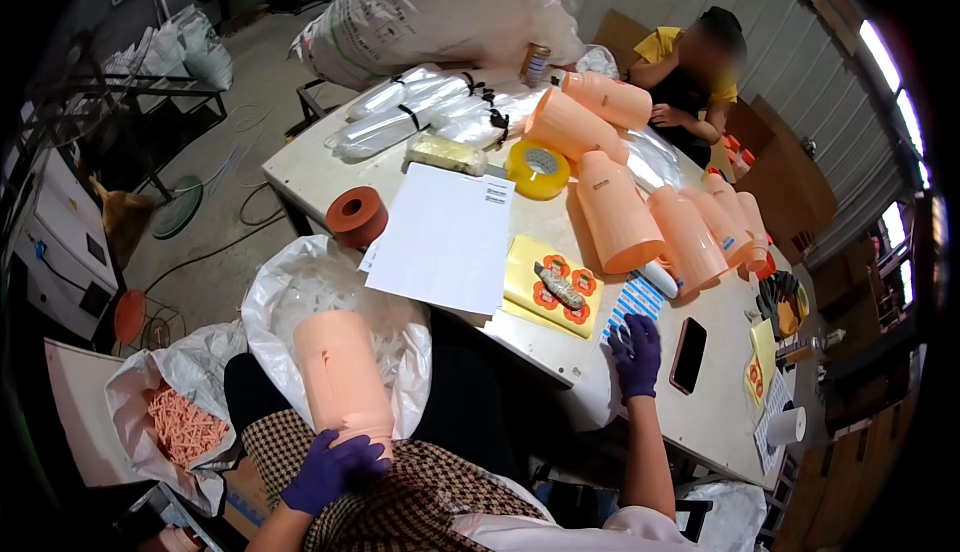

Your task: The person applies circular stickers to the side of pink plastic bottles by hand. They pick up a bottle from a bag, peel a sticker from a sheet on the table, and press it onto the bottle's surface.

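Note:
A peach-coloured plastic bottle (345,367) lies tilted across my lap, its wide end pointing away from me. My left hand (332,472), in a purple glove, is closed round its narrower near end. On the table, my right hand (636,356), also gloved in purple, has its fingers stretched forward and apart. Its fingertips reach the near edge of a blue-and-white sticker sheet (636,302); I cannot tell whether they touch it. To the right of that hand is a black phone (688,355). Yellow sheets with red-orange prints (530,295) lie to its left, a grey-handled cutter-like tool (560,287) on top.
More peach bottles (615,214) stand and lie at the table's right. White paper (440,237), yellow tape (537,169) and a red-brown roll (356,215) sit left. A plastic-filled bag (270,302) and a scrap bag (185,422) flank my legs. A person (695,82) sits opposite.

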Demonstrator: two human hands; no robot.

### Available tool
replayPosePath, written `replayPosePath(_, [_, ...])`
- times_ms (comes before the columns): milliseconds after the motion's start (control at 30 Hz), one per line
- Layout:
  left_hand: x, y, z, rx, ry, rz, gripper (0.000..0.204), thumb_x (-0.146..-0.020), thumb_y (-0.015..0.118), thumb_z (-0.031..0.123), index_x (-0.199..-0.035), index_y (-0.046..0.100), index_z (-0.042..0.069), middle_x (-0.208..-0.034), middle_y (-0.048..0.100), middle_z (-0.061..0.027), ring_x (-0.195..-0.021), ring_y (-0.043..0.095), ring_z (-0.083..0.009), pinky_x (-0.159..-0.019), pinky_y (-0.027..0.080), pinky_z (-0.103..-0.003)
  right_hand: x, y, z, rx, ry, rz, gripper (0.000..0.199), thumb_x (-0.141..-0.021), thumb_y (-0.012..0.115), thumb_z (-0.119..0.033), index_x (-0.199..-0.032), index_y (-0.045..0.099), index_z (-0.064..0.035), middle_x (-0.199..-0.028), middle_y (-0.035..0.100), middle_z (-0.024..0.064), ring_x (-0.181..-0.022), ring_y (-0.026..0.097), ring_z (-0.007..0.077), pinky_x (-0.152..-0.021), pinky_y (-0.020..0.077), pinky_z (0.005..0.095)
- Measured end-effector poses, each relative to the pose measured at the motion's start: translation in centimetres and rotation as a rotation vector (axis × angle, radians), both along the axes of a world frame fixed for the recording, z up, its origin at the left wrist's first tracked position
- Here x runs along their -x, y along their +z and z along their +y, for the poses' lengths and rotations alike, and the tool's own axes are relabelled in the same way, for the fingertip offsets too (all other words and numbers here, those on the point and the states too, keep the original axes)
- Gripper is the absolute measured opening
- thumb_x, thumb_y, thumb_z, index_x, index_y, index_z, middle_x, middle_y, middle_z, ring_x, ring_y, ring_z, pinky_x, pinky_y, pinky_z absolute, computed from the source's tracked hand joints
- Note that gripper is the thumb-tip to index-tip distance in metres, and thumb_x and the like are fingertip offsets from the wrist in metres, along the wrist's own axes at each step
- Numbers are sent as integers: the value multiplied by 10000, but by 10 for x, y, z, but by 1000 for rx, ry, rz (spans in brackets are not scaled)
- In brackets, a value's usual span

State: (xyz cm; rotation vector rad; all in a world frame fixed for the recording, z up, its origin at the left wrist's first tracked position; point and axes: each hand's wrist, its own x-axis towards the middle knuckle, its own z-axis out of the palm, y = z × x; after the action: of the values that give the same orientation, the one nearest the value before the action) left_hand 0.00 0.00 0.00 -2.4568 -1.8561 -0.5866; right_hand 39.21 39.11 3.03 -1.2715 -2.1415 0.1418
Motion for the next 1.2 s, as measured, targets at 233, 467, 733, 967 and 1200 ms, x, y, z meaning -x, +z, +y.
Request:
replayPosePath(233, [-10,9,12,-47,98,26,240,-832,724,287,-1065,675,321,-1156,632,81,-1140,576,-122,-979,454,-438,4,-10,4,119,-79,211,147,-747,804,-102,-881,762,-58,-979,679,111,-911,659,261,-790,536,345])
replayPosePath(467, [-18,15,29,-67,-2,183,466,-949,547,225,-1413,494,235,-1341,573,-8,-1293,506,-185,-1106,436,-384,93,48,-56,16,264,310,142,-750,786,-36,-857,696,-57,-1083,628,136,-1074,601,332,-960,474,400])
replayPosePath(733, [-9,19,2,-29,-64,86,588,-902,547,76,-1467,475,220,-1441,541,-5,-1346,511,-175,-1151,397,-385,344,15,-126,595,983,279,182,-886,698,-175,-958,660,-12,-1128,629,158,-1068,601,321,-930,470,382])
replayPosePath(967, [-13,6,0,-166,49,262,666,-901,564,105,-1522,375,252,-1503,475,17,-1365,488,-149,-1191,336,-380,404,-3,-107,730,990,9,206,-896,688,-207,-935,660,-7,-964,628,179,-947,601,354,-844,477,409])
replayPosePath(1200, [-10,-4,1,-142,0,296,710,-894,560,113,-1545,308,247,-1552,405,5,-1407,436,-182,-1190,341,-387,406,-5,-110,801,963,-78,272,-836,748,-278,-895,667,-25,-910,633,159,-866,621,327,-802,496,398])
